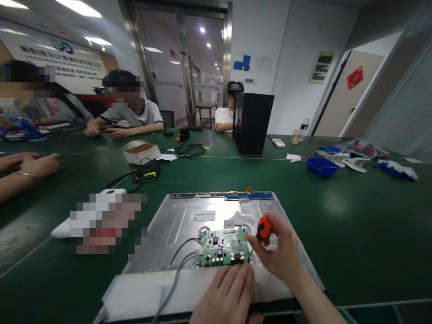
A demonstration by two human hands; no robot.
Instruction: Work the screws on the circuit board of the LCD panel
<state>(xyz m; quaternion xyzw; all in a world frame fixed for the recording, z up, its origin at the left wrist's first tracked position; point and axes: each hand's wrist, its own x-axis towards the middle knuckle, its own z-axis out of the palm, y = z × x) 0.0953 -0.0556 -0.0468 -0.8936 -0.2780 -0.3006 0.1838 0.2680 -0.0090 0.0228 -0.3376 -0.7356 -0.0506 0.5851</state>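
Observation:
A silver display panel [178, 220] lies back side up in front of me, with a green circuit board [221, 245] on its middle. My right hand [281, 254] grips a screwdriver [264, 227] with an orange and black handle. Its thin shaft slants down to the screw at the board's near right corner. My left hand [229, 292] rests flat at the panel's near edge, fingers stretched out to the board's front side; its thumb is mostly hidden. Grey cables [178, 272] leave the board's left side and run over a white strip [138, 292] along the panel's near edge.
Left of the panel are a white object [89, 213], partly blurred, and another person's hands [37, 166]. Farther back stand an open carton [141, 153], coiled black cables [189, 150] and a black computer case [254, 123]. A blue tray [322, 166] and gloves [396, 170] lie right. Several people sit around.

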